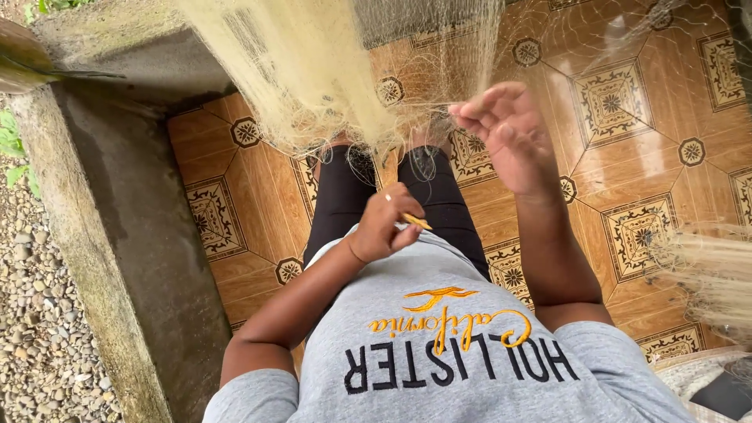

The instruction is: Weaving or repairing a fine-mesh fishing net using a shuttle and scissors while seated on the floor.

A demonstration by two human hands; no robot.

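Observation:
A pale, fine-meshed fishing net (pixel 329 70) hangs bunched in front of me and drapes over my knees. My left hand (pixel 385 223) is closed around a small yellow netting needle (pixel 417 222), held over my lap just below the net. My right hand (pixel 505 133) is raised to the right of the bunch, fingers curled in the thin strands of mesh. I sit in black shorts and a grey shirt.
Orange patterned floor tiles (pixel 627 157) lie under my legs. A concrete ledge (pixel 117 235) runs along the left, with gravel (pixel 39 329) beyond it. More bunched net (pixel 717 274) lies at the right edge.

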